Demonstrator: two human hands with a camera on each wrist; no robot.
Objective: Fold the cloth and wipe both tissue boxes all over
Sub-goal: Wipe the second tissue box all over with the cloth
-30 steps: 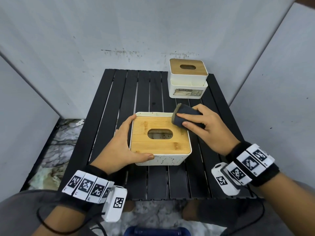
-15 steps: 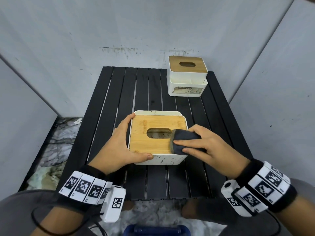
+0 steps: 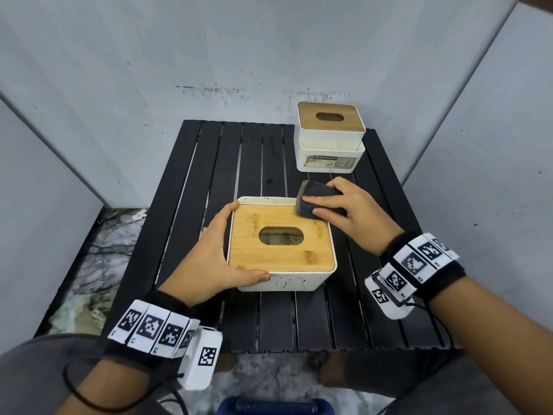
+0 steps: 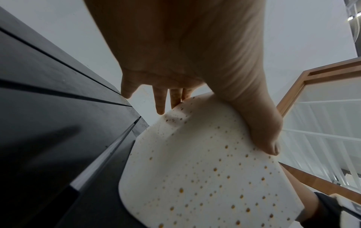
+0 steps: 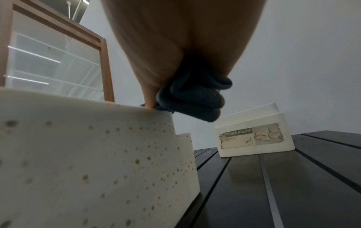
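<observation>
The counter [image 3: 245,175] is black, made of long flat slats with narrow gaps, and carries both tissue boxes. The near tissue box [image 3: 281,280] is the landmark: a squat white tub with rounded corners, its plastic walls freckled with small brownish spots, capped by a flat bamboo lid [image 3: 269,259] with an oval slot. Beyond its far right corner, well apart, stands the far tissue box [image 3: 329,139], a taller white two-tier holder with a smaller wooden top and a worn paper label. The cloth [image 3: 317,199], dark, soft and thick, is already folded into a small pad and lies on the near box's far right corner, overhanging the edge. The right hand [image 3: 356,211] grips it, fingers curled over the pad and pressing it down. The left hand [image 3: 215,259] clasps the near box's left side, fingers straight along the wall and thumb across the front. I judge the folding done and the lid wipe under way; the spotted walls look unwiped, and the far box appears untouched.
</observation>
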